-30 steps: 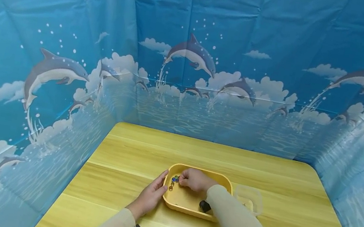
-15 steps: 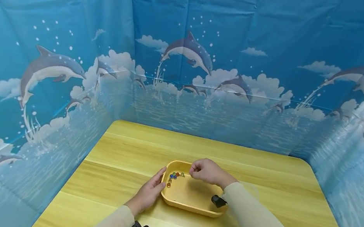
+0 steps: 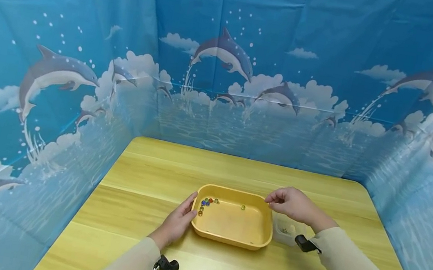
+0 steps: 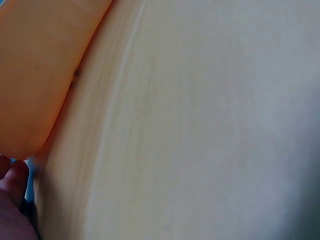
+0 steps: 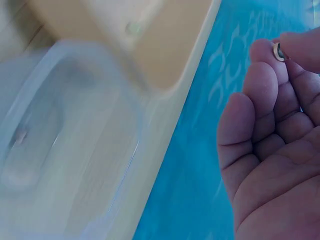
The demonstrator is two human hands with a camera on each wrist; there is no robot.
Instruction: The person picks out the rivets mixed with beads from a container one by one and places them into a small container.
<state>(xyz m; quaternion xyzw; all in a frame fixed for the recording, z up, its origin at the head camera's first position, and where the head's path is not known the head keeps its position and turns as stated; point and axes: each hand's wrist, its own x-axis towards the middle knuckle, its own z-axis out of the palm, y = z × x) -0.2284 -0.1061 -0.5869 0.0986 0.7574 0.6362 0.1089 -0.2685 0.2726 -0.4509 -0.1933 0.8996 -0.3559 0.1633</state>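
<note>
My left hand (image 3: 177, 222) grips the left end of a shallow yellow tray (image 3: 226, 238), thumb at the rim. In the left wrist view only fingertips (image 4: 15, 180) show by the tray wall (image 4: 40, 85). Several coloured glass marbles (image 3: 207, 203) lie along the tray's left side and far left corner. One yellowish marble (image 3: 243, 207) sits apart near the far wall. Raised by the tray's far right corner, my right hand (image 3: 299, 208) pinches a tiny shiny gold-rimmed piece (image 5: 279, 52) between thumb and index finger; I cannot tell its kind. Its other fingers are loosely curled.
A clear plastic box (image 3: 284, 237) stands against the tray's right end, with small bits inside. Both stand on a yellow wood-grain table (image 3: 143, 175). A blue dolphin-print curtain (image 3: 218, 121) rises behind and beside the table.
My right hand has moved from the tray's left side, up and rightward to beyond its far right corner. More marbles and the clear box show. My left hand has stayed on the tray.
</note>
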